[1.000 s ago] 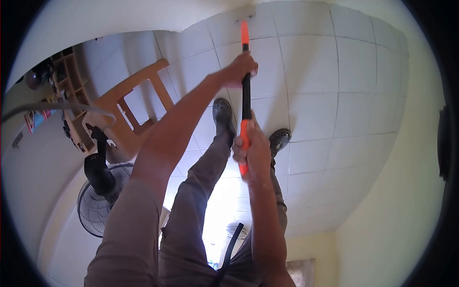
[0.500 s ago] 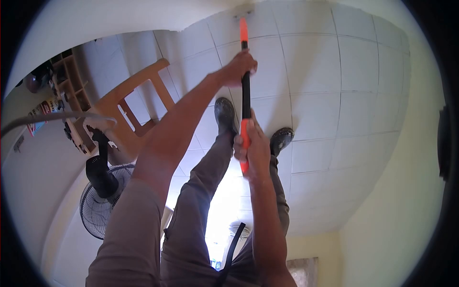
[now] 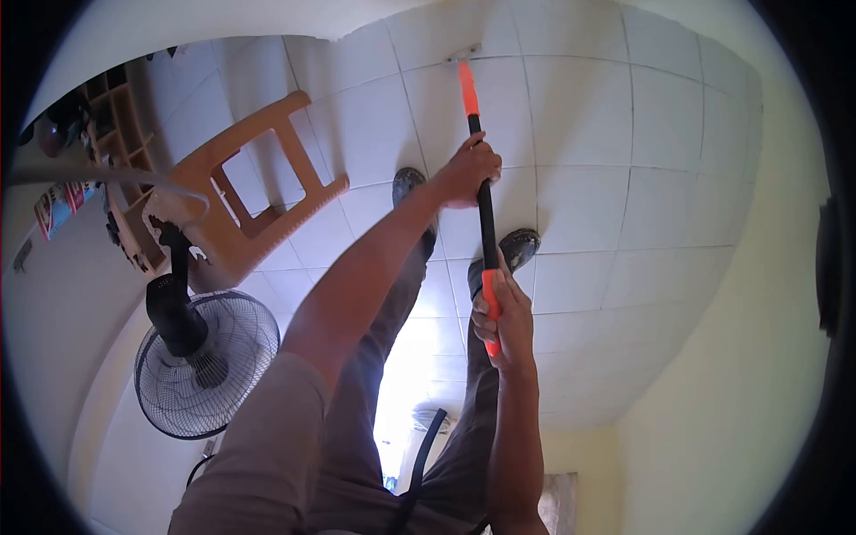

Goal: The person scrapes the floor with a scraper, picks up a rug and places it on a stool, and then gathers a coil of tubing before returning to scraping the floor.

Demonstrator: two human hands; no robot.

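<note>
A long-handled scraper (image 3: 486,218) with orange ends and a black shaft reaches out in front of me. My left hand (image 3: 470,174) is wrapped round the shaft, just below the upper orange section. Lower down, my right hand (image 3: 506,316) grips the orange end of the handle. The narrow metal blade (image 3: 465,55) appears to rest on the pale floor tiles (image 3: 580,116), a short way from the wall edge. My dark, dirt-marked shoes stand on either side of the shaft.
A brown plastic chair (image 3: 254,236) stands to the left. Near it are a black fan (image 3: 209,357) and a wooden shelf unit (image 3: 120,134). A cream wall (image 3: 740,383) curves along the right, and a grey cable (image 3: 134,178) crosses the left side.
Both hands and the scraper have moved back toward me and slightly right. The blade is now farther from the far wall edge, and the shaft is more slanted.
</note>
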